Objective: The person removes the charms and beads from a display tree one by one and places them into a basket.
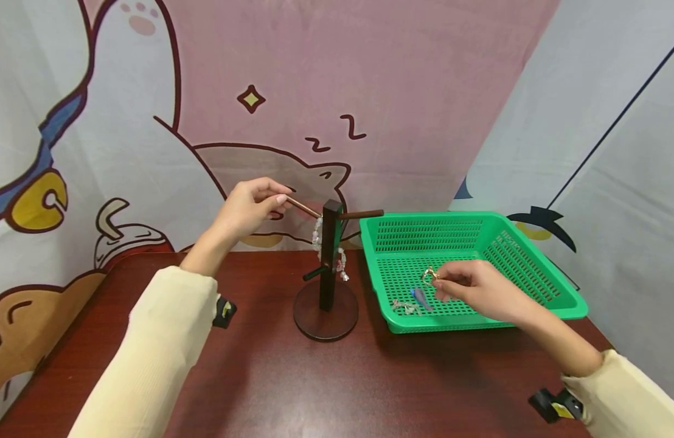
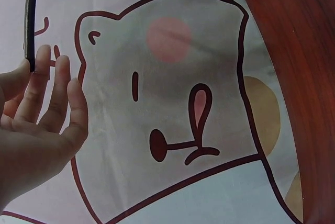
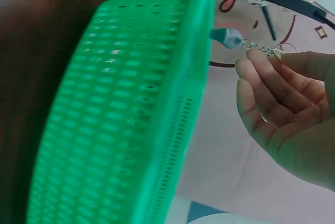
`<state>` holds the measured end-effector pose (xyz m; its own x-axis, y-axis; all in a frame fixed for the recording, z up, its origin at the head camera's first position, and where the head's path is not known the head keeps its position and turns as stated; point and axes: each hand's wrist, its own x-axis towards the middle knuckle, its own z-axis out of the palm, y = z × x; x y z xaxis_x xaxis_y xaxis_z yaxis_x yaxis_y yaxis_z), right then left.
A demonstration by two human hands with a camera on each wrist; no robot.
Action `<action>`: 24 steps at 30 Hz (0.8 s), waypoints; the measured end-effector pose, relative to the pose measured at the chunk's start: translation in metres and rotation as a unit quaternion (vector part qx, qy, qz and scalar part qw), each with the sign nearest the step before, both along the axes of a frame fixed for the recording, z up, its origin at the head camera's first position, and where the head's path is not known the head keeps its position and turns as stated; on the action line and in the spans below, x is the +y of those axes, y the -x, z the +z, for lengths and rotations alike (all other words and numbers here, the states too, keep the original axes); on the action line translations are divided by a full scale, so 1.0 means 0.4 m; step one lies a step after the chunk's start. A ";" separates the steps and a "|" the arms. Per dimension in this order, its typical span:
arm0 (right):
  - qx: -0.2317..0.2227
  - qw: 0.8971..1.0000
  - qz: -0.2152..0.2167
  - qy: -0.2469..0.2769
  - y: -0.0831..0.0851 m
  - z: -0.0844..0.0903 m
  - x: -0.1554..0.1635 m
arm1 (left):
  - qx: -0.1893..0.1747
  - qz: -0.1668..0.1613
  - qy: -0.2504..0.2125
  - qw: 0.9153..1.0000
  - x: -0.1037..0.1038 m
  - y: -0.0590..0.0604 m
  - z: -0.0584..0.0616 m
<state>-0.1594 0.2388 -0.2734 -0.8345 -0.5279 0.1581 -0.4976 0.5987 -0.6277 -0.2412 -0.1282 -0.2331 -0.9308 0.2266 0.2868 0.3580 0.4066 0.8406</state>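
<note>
My left hand (image 1: 252,207) pinches the outer end of a peg (image 1: 304,207) on a dark wooden stand (image 1: 327,255) with a round base. Beaded strands (image 1: 317,234) hang by the post near that peg. In the left wrist view, thumb and forefinger meet at the tip of the peg (image 2: 31,25). Over the green basket (image 1: 479,325), my right hand (image 1: 474,286) pinches a keychain by its gold ring (image 1: 429,275). The right wrist view shows its short chain (image 3: 257,46) and blue pendant (image 3: 230,38) dangling from the fingertips.
A pale beaded trinket (image 1: 406,307) lies in the basket near its front left corner. The stand's other pegs (image 1: 361,214) stick out right and forward, one close to the basket. A cartoon-printed cloth (image 1: 397,121) hangs behind the reddish-brown table (image 1: 249,377).
</note>
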 end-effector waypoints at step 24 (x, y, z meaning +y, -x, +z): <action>-0.062 0.998 -0.013 -0.014 -0.007 -0.058 0.060 | -0.007 0.026 0.027 0.999 0.001 -0.012 0.001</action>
